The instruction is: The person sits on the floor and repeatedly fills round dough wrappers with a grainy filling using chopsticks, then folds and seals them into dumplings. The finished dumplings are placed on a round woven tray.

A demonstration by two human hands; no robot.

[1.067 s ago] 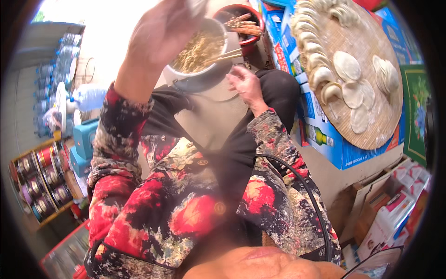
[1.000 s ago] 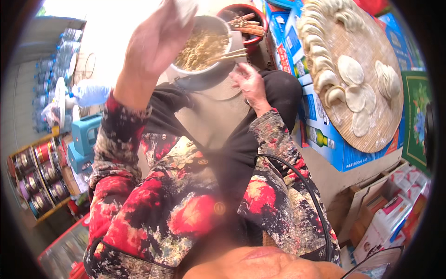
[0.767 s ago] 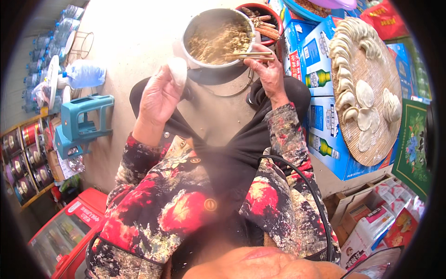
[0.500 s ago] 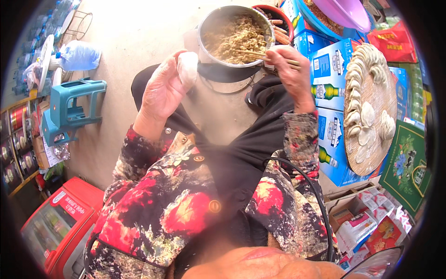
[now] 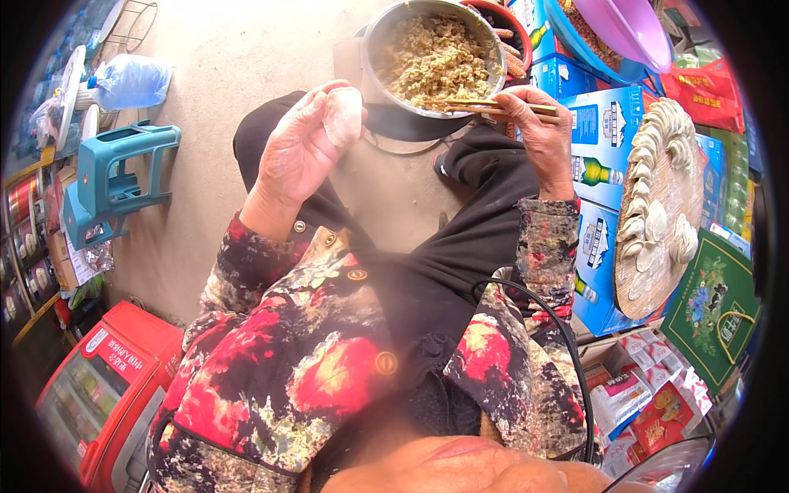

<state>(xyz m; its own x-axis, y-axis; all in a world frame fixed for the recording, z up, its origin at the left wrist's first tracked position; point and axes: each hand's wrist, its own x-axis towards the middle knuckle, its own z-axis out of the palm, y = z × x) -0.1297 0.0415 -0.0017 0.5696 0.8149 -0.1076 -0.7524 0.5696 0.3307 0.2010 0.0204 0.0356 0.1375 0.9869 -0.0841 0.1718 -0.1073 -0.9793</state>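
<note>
A thin, pale dumpling wrapper (image 5: 343,117) lies across the fingers of my left hand (image 5: 288,152), its thumb side up. My right hand (image 5: 540,131) grips a pair of wooden chopsticks (image 5: 485,107), whose tips reach the near edge of a brownish-green chopped filling (image 5: 440,57). That filling sits in a grey metal pot (image 5: 367,66) beyond my knees. To the right, a round wooden board (image 5: 631,292) carries rows of folded dumplings (image 5: 645,156) and several flat wrappers (image 5: 649,246) dusted with flour.
Blue drink cartons (image 5: 604,140) stand under and beside the board. Behind the pot are a red basin (image 5: 526,41) with corn cobs and a purple basin (image 5: 629,29). A teal stool (image 5: 131,177) stands left, with a red cooler (image 5: 107,386) nearer. A black cable (image 5: 567,329) crosses my right side.
The pot, board and cartons have shifted slightly right in the view. My right hand and its chopsticks have moved a little right and lower against the pot; the left hand still holds the wrapper.
</note>
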